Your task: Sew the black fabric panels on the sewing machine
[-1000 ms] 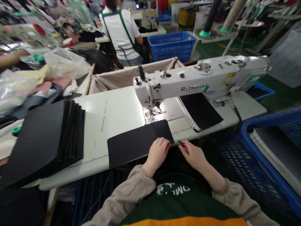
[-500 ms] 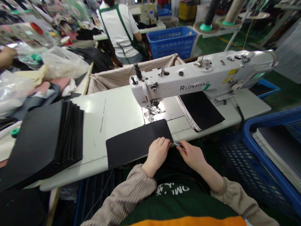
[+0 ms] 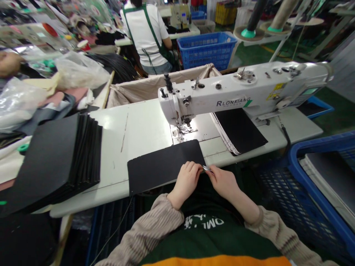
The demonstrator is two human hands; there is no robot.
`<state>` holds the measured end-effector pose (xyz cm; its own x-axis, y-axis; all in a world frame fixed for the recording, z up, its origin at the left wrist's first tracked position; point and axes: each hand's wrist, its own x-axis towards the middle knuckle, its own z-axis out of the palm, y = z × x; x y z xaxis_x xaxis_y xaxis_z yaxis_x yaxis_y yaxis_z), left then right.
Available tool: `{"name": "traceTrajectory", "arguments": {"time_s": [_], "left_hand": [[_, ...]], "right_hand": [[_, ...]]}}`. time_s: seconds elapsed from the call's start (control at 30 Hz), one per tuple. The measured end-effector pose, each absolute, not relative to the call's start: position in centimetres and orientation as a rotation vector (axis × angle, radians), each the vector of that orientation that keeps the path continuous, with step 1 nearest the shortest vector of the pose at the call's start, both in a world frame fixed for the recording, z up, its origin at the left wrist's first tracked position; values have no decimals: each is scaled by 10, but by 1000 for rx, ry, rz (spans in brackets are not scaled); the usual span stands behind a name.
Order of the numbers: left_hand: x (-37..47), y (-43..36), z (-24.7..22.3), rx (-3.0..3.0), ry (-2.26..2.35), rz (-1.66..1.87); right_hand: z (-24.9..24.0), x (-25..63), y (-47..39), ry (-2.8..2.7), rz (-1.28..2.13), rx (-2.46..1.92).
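A black panel (image 3: 163,166), flat and smooth like leather, lies at the front edge of the sewing table. My left hand (image 3: 186,183) is closed on its near right corner, with thumb and fingers pinched together. In my closed right hand (image 3: 225,183) is a small pair of thread snips (image 3: 205,168), its metal blades pointing left at that corner, close to my left fingertips. Most of the snips is hidden by my fingers. Just beyond the panel stands the white sewing machine (image 3: 205,98), its needle area lit.
A thick stack of black panels (image 3: 52,147) stands on the left. Another stack (image 3: 240,129) with pale edges lies under the machine arm. A blue crate (image 3: 295,151) holding more panels is at the right. Beyond the table sits a person (image 3: 148,37) near a blue basket (image 3: 206,50).
The snips' blades have moved slightly left, nearer my left fingertips, along with my right hand. My left hand keeps its hold on the panel corner. The view has shifted a little.
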<state>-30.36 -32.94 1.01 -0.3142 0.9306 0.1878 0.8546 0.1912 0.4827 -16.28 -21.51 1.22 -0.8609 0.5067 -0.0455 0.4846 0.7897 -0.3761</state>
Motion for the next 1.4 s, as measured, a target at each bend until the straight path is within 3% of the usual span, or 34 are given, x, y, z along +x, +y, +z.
{"name": "traceTrajectory", "arguments": {"time_s": [0.17, 0.3, 0.5, 0.63, 0.83, 1.03, 1.17, 1.4], "left_hand": [[-302, -346, 18, 1792, 2250, 838], [-321, -403, 23, 1902, 2153, 860], [-365, -519, 17, 1279, 2775, 1063], [-384, -561, 9, 1199, 2824, 1070], [-394, -567, -5, 1332, 2807, 1116], [-398, -561, 19, 1245, 2531, 1272], [-403, -558, 32, 1264, 2365, 1206], [-410, -553, 22, 1444, 2456, 1105]], "right_hand": [[9, -160, -211, -2946, 489, -842], [10, -159, -205, -2888, 445, -866], [17, -176, -216, -2848, 484, -740], [23, -203, -241, -2901, 546, -507], [12, -230, -260, -2954, 394, -271], [5, -228, -247, -2984, 279, -125], [8, -227, -239, -2962, 206, -87], [6, -225, -238, -2939, 180, -84]]}}
